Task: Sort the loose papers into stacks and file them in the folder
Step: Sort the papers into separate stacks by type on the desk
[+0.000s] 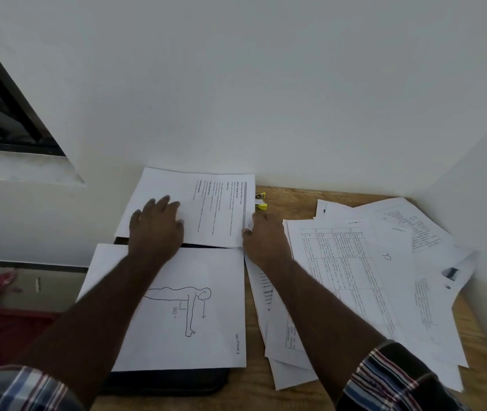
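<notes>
A wooden table (289, 197) is set into a corner between white walls. A black folder (171, 381) lies at its left side, largely covered by paper; its near edge is seen below the lower sheet, and a dark strip shows between the two sheets above it.

Two sheets are placed over the folder. The far sheet (206, 209), printed with text, lies against the back wall. The near sheet (182, 307) carries a line drawing of a figure bent at the waist, marked "90°", with handwriting at one corner.

The left hand (154, 226) is laid flat on the far sheet, fingers straight and spread, palm down. The right hand (266, 237) is positioned at the right edge of the same sheet; its fingertips are at that edge, but whether the edge is pinched or only touched cannot be told.

A loose pile of papers (369, 277) is spread over the right part of the table, the sheets overlapping at differing angles. A sheet with a ruled table of text lies near the top. More sheets extend beneath the right forearm.

A small yellow stapler (261, 200) rests near the back wall, just beside the far sheet's right edge.

A dark window (1, 114) is seen at upper left. Plaid sleeves cover both upper arms.
</notes>
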